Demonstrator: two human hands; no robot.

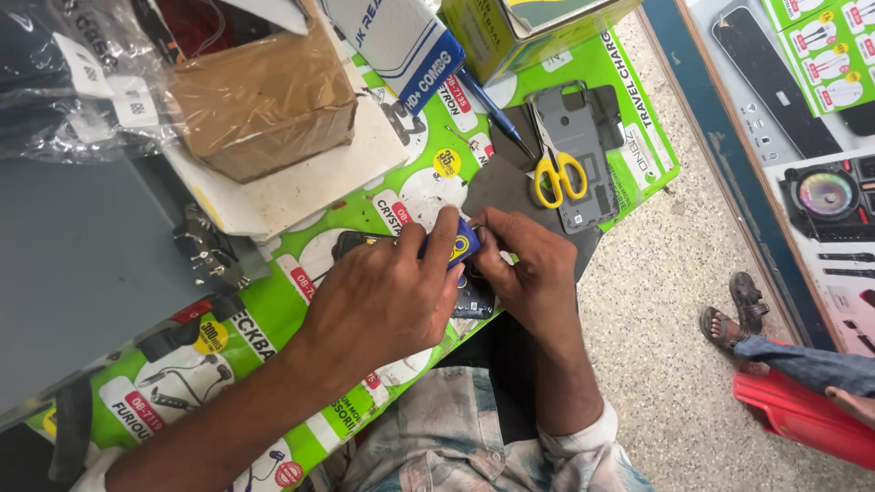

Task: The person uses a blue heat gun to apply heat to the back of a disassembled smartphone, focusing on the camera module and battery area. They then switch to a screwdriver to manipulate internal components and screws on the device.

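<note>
My left hand (pixel 387 296) and my right hand (pixel 529 273) meet over a dark phone (pixel 351 242) lying on the green printed counter (pixel 237 337). Together their fingertips pinch a small blue and yellow card-like piece (pixel 462 246) held against the phone. Most of the phone is hidden under my hands. Just beyond them lie yellow-handled scissors (pixel 558 173) on a grey phone back cover (pixel 583 146), with a dark grey sheet (pixel 501 187) under them.
A brown cardboard box (pixel 264 100) sits on a white board at upper left, with plastic-wrapped packets (pixel 64 73) beside it. A blue pen (pixel 497 114) and boxes (pixel 510 27) lie at the back. Another person's sandalled feet (pixel 734 314) stand on the speckled floor at right.
</note>
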